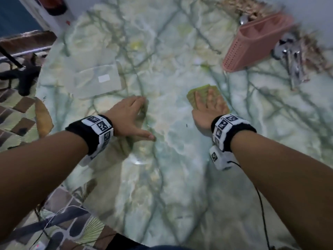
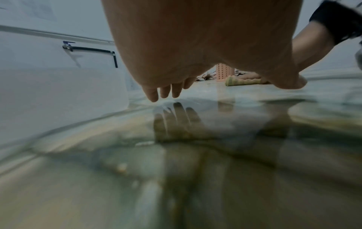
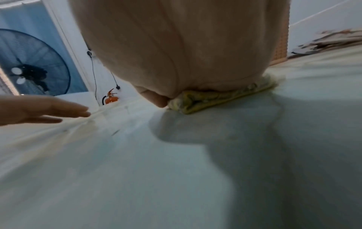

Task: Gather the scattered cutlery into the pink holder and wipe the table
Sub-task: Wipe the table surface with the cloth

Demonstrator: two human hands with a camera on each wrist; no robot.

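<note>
My right hand (image 1: 210, 103) lies flat with spread fingers on a folded yellow-green cloth (image 1: 193, 95) in the middle of the marble table (image 1: 162, 177). The right wrist view shows the palm pressing the cloth (image 3: 221, 99) onto the surface. My left hand (image 1: 129, 116) rests open on the table to the left, fingers straight, holding nothing. The pink holder (image 1: 255, 44) stands at the back right with a spoon (image 1: 243, 19) sticking out of it. A bunch of cutlery (image 1: 293, 60) lies on the table just right of the holder.
A clear plastic sheet with a white label (image 1: 100, 82) lies at the back left of the table. Dried leafy decoration (image 1: 246, 6) runs along the far right edge. A patterned rug (image 1: 16, 112) and a fan base (image 1: 23, 73) are on the floor to the left.
</note>
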